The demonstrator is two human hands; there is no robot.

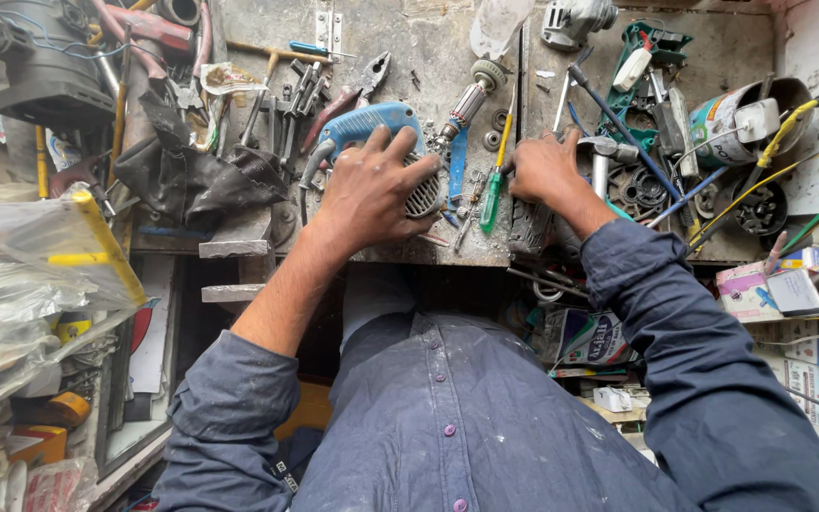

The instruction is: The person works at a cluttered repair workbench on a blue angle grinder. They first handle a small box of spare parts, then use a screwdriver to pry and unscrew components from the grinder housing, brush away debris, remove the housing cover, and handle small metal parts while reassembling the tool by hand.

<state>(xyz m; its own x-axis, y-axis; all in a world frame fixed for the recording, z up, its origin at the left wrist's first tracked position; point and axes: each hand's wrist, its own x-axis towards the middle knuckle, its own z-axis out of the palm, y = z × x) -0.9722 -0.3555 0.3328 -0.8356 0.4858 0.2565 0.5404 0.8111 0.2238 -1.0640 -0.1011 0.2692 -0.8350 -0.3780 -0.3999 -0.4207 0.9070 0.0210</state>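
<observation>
Pressing down near the counter's [409, 248] front edge, the left hand [369, 192] spreads its fingers [396, 144] over the blue power-tool housing [369, 131], apparently pinning it steady. The right hand [544, 167] is curled loosely beside a green-handled screwdriver [493, 194]; whether it grips anything cannot be told. A motor armature [467, 102] lies just behind the housing, toward the back edge, among scattered tools.

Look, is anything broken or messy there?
Yes. The blue plastic power-tool housing under the left hand lies opened up, its copper-wound motor rotor out beside it on the grey workbench. The right hand rests among scattered loose tools.
</observation>
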